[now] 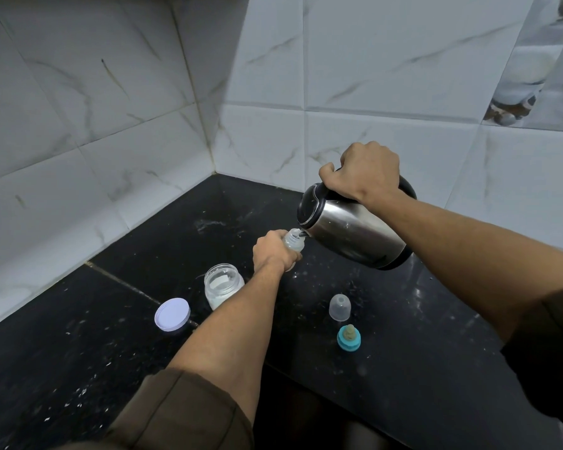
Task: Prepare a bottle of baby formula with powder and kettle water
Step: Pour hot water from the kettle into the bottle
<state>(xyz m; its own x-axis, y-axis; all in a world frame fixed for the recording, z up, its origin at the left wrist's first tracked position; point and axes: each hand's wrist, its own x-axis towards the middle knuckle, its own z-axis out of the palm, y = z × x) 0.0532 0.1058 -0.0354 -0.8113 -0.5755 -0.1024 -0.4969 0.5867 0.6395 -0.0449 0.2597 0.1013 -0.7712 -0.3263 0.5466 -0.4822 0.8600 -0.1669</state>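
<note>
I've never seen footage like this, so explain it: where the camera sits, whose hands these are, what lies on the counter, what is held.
No machine here: a person works with bare hands. The single picture comes from a camera worn on the head, looking forward and down. The right hand grips the handle of a steel kettle, tilted with its spout at the mouth of a small baby bottle, which the left hand holds. On the black counter stand an open jar of white powder, a clear cap and a teal ring with a teat; the jar's lid lies left of the jar.
</note>
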